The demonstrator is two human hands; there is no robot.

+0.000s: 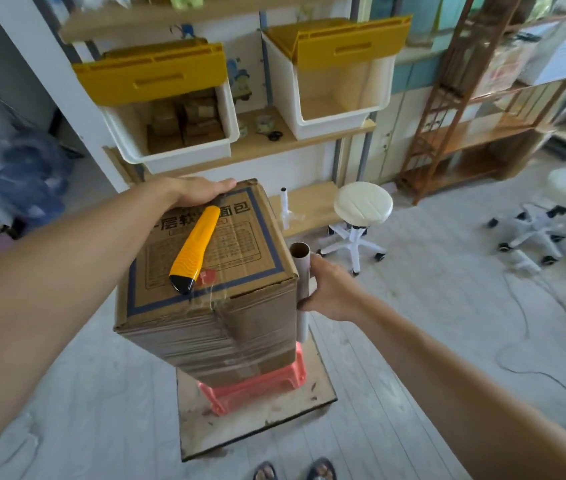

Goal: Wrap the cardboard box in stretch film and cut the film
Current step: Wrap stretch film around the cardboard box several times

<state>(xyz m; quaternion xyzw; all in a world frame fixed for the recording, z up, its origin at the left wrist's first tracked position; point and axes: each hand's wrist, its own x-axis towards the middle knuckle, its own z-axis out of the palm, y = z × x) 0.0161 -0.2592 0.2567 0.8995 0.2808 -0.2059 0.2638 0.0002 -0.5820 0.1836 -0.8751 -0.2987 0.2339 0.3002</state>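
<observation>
A tall cardboard box [240, 327] stands on a pink plastic stool [257, 386], which rests on a square wooden board [274, 420]. Clear stretch film covers the box's sides in many layers. A yellow and black utility knife [194, 247] lies loose on the box's printed top. My left hand [194, 194] rests flat on the far left top edge of the box. My right hand [330, 289] grips the stretch film roll [302, 292], held upright against the box's right corner, its cardboard core open at the top.
A white round stool [361, 209] stands just behind the box on the right. A shelf holds two white bins with yellow lids [156, 77]. Another chair base [531, 233] and a cable lie on the floor to the right. My feet [295, 471] are near the board.
</observation>
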